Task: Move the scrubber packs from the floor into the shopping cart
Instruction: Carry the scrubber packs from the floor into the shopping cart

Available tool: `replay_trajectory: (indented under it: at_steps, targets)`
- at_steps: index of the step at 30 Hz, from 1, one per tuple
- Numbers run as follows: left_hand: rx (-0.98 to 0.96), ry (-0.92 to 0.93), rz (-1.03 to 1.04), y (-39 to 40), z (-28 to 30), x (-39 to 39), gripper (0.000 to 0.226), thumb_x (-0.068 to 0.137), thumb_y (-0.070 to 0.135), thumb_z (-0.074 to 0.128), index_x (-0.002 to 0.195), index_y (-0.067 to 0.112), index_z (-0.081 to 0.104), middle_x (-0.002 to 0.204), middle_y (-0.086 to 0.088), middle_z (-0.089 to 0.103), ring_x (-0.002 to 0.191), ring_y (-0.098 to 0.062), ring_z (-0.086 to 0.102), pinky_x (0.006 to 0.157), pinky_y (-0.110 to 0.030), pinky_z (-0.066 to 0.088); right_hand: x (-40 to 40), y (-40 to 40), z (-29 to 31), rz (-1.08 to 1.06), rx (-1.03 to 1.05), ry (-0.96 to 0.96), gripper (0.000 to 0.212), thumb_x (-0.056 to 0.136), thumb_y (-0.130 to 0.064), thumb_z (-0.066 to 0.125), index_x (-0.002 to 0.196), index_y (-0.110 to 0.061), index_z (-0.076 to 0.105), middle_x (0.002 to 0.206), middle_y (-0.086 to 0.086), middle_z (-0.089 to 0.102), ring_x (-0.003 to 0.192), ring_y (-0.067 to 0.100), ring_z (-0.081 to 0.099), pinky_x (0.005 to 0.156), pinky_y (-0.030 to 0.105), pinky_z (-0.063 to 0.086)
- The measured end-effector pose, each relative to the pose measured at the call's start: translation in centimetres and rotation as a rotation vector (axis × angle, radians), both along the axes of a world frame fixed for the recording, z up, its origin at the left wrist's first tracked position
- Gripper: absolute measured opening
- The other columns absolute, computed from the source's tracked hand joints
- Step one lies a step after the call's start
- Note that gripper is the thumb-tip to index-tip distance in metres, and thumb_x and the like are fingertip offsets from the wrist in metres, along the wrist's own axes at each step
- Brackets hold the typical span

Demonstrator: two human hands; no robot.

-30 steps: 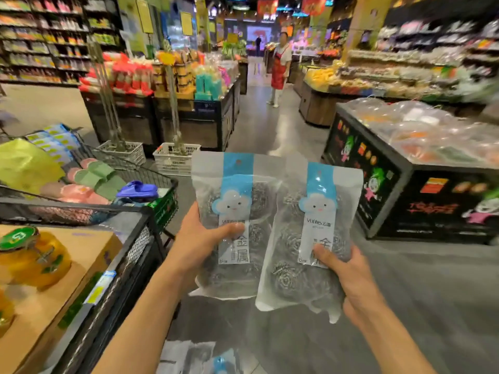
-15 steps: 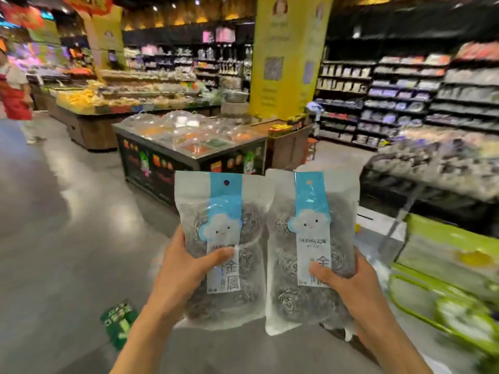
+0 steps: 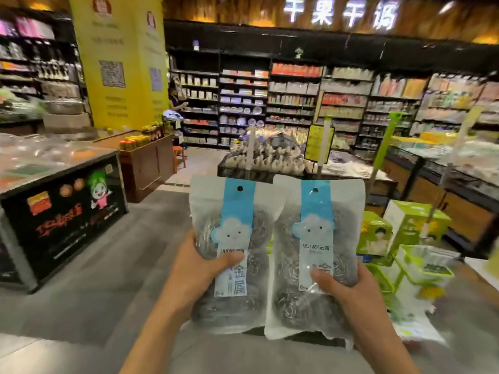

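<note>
I hold two clear packs of steel-wool scrubbers upright, side by side at chest height. Each has a blue strip with a white cloud face. My left hand grips the left scrubber pack from its left edge, thumb across the label. My right hand grips the right scrubber pack from its right edge, thumb on the label. Below and right of the packs lies what looks like a cart load of green boxes and bagged goods; the cart's frame is hidden.
A black display counter stands at the left with grey floor between it and me. A wooden stand with jars, a bulk-goods bin and stocked shelves fill the background. A person stands by the yellow pillar.
My view has swung far to the right, away from the cart at the left and past the aisle. Both hands keep the same hold on the two packs.
</note>
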State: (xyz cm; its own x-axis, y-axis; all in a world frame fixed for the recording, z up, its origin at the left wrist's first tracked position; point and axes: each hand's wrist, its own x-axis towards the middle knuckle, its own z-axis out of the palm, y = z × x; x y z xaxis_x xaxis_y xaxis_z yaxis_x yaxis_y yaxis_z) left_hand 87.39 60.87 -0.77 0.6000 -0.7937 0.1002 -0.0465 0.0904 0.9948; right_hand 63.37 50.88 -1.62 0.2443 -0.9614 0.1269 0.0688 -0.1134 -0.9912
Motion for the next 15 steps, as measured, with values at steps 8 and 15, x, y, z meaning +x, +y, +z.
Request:
replay_trajectory:
  at_steps: [8,15]
  targets:
    - [-0.046,-0.061,-0.297,-16.8,0.4,-12.8,0.070,0.062,0.011,0.095,0.122,0.029,0.062,0.107,0.006,0.078,0.098,-0.016,0.076,0.085,-0.041,0.061,-15.1,-8.0,0.8,-0.314,-0.031,-0.008,0.043,0.076,-0.006,0.086,0.114,-0.018,0.069,0.098,-0.001,0.081,0.088,0.018,0.078,0.071,0.033,0.064]
    - [-0.041,-0.036,-0.595,-29.5,-0.7,-24.5,0.076,0.057,0.012,0.097,0.123,0.024,0.062,0.107,0.006,0.078,0.096,-0.016,0.076,0.081,-0.038,0.062,-25.8,-12.3,0.2,-0.639,-0.030,0.055,0.044,0.076,-0.005,0.086,0.114,-0.019,0.069,0.099,-0.003,0.081,0.090,0.016,0.078,0.075,0.031,0.064]
